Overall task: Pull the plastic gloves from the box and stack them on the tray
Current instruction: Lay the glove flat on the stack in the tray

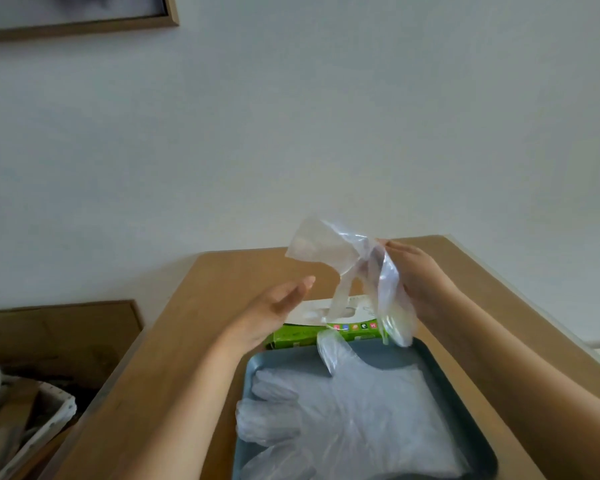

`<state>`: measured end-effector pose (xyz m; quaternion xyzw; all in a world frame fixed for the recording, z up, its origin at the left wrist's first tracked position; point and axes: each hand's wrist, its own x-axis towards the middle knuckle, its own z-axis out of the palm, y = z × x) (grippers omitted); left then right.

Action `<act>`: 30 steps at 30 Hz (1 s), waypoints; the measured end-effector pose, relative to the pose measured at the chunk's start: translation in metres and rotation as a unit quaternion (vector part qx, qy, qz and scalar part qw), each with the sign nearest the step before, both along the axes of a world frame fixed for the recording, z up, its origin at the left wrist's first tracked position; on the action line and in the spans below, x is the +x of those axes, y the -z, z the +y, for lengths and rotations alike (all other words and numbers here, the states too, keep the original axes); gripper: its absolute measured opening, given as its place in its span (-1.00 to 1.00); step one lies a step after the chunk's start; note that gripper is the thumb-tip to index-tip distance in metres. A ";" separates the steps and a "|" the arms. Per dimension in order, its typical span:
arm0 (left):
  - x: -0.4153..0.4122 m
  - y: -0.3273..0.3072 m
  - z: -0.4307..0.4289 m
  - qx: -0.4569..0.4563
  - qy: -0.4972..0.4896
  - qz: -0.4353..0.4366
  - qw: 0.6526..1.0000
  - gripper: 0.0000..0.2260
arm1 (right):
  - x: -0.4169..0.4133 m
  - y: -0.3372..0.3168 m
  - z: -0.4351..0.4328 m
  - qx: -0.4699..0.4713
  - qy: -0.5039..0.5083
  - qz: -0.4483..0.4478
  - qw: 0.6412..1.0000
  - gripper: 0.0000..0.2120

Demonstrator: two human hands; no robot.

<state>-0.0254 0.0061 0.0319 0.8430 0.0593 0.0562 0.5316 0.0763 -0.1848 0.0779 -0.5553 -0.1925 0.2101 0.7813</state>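
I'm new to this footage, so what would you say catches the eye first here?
The crumpled clear plastic glove stands out first, held in mid-air above the green and white box. The right hand pinches it, and the left hand is open beside it. Below, nearest the camera, a pale stack of gloves fills the grey-blue tray on the wooden table.

Tray (399, 355) btm cut off; box (291, 338) part-hidden behind left hand (274, 306).
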 end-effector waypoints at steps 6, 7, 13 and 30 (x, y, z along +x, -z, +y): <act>-0.013 -0.032 -0.043 -0.277 0.017 -0.068 0.958 -0.44 | -0.028 0.009 -0.017 0.012 -0.057 0.048 0.997 -0.84; -0.015 -0.035 -0.050 -0.286 -0.012 -0.089 0.954 -0.64 | -0.030 0.012 -0.020 -0.013 -0.063 0.035 0.997 -0.86; -0.034 -0.049 -0.067 -0.134 -0.122 -0.128 0.975 -0.85 | -0.046 0.004 -0.049 -0.163 -0.131 -0.028 0.977 -0.66; -0.075 -0.083 -0.035 0.021 0.140 0.151 0.978 -0.90 | -0.079 -0.050 -0.057 -0.252 -0.158 -0.109 0.949 -0.86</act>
